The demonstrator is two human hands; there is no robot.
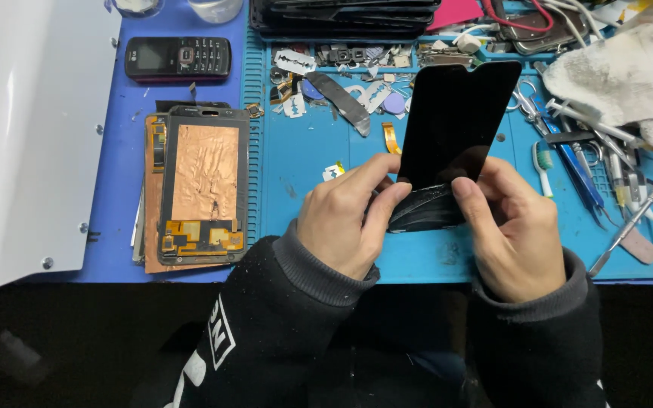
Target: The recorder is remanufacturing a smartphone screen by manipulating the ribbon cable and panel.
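Both hands closed on a black phone screen panel (459, 121), held tilted above the blue mat (319, 159) at centre. Left hand (341, 219) pinching the panel's lower edge, thumb pressed on a dark film (425, 208) curling off the bottom; right hand (512, 227) gripping the same end from 3 o'clock. At 9 o'clock, copper-backed display assemblies (202, 189) stacked flat on the worktop. At 2 o'clock, tweezers (568, 162) and a crumpled cloth (621, 75). Likely risks: cracking the thin panel by bending it, tearing the film, cutting fingers on loose razor blades (295, 62) at 12 o'clock.
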